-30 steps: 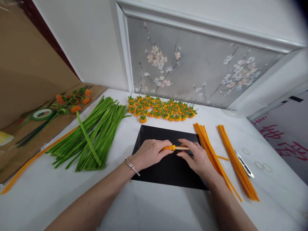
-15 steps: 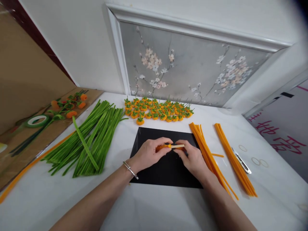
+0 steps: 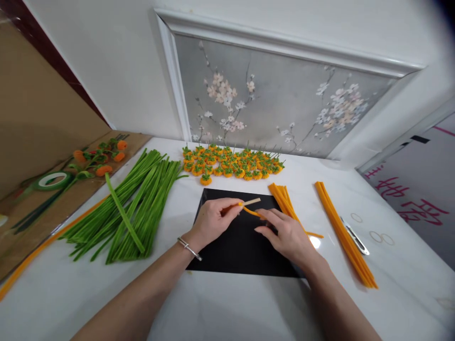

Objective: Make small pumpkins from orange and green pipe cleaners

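Above the black mat (image 3: 245,251), my left hand (image 3: 216,219) pinches a pale wooden stick (image 3: 253,201) with orange pipe cleaner around its near part, mostly hidden by the fingers. A loose orange strand (image 3: 251,211) runs from the stick to my right hand (image 3: 283,233), whose index finger touches it while the thumb is held apart below. Beside my right hand, a bundle of orange pipe cleaners (image 3: 283,199) lies partly under the forearm.
Green pipe cleaners (image 3: 138,213) lie left, small orange-and-green pumpkin shapes (image 3: 231,163) along the back. Further right are another orange bundle (image 3: 341,232), a metal cutter (image 3: 355,237) and rubber bands. Green tape (image 3: 53,180) and orange flowers (image 3: 104,170) rest on cardboard.
The stick's free end has moved up and left and tilted upward. My right hand has come away from the stick and opened somewhat, and a loose orange strand now shows between the hands.
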Demonstrator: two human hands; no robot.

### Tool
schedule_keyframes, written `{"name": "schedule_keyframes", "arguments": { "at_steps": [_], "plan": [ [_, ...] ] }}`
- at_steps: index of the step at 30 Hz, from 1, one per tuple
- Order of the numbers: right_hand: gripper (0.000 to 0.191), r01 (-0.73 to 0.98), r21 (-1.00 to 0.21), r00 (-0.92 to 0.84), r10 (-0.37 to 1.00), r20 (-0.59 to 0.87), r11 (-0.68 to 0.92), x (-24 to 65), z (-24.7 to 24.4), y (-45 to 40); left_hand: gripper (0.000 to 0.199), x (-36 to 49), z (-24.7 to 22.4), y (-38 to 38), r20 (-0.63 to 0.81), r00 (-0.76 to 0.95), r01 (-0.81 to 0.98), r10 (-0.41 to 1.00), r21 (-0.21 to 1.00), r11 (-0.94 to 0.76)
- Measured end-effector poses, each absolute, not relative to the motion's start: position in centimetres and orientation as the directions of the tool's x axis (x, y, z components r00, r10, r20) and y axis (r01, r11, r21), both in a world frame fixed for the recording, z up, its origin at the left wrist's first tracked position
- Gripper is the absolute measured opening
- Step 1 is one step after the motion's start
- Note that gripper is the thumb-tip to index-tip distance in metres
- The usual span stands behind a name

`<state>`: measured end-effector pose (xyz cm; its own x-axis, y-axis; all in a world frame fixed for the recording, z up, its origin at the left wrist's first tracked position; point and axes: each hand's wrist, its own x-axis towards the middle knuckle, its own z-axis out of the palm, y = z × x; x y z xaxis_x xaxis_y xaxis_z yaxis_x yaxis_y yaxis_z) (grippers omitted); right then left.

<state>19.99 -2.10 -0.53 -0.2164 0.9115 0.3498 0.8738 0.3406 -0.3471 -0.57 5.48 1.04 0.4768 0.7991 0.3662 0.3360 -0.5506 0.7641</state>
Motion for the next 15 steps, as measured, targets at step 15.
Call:
{"name": "schedule_keyframes", "arguments": {
  "at_steps": [15],
  "plan": [
    [0.023, 0.987, -0.137, -0.009, 0.889, 0.458, 0.081, 28.4, -4.8, -0.7, 0.025, -1.9, 1.7, 7.0, 0.431, 0.040, 0.209, 0.901, 0.879, -0.429]
  ]
}}
